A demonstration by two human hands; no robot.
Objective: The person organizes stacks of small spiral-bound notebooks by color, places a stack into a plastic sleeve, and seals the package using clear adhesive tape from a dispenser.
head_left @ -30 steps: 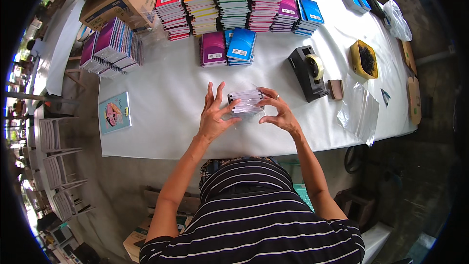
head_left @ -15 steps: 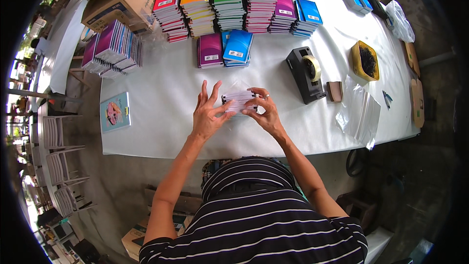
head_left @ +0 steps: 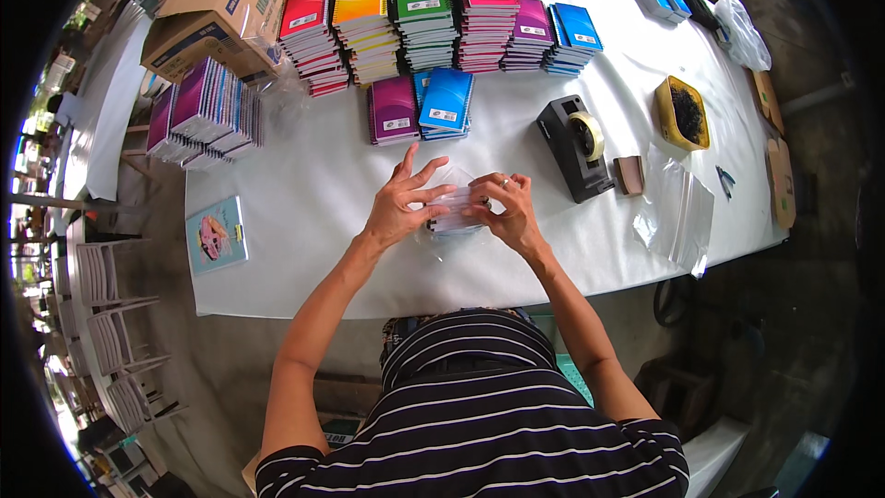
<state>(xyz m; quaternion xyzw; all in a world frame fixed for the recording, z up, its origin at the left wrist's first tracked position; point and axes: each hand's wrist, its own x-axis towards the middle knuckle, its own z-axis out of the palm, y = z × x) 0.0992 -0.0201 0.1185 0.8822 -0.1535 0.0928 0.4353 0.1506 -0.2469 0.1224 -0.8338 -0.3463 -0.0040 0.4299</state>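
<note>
Between my two hands, just above the table in front of me, is a small bundle of spiral notebooks [head_left: 452,209], its pale page edges showing and clear plastic film around it. My left hand [head_left: 402,201] grips the bundle's left side with the thumb and lower fingers, while its upper fingers stand spread. On the right, my right hand [head_left: 510,210] is curled with thumb and fingertips pinching the other end. Beyond the hands lie a purple notebook stack [head_left: 395,111] and a blue notebook stack [head_left: 446,103].
A row of notebook stacks [head_left: 424,23] stands farther back. To the right are a tape dispenser [head_left: 576,148], a yellow tub [head_left: 683,112] of dark small pieces, clear plastic bags [head_left: 675,212] and pliers [head_left: 725,182]. At left are a teal book [head_left: 218,233], more notebooks [head_left: 207,111] and a cardboard box [head_left: 217,18].
My view has shifted slightly. Both hands stay on the notebook bundle, which now sits tilted, with my right fingers curled farther over its end.
</note>
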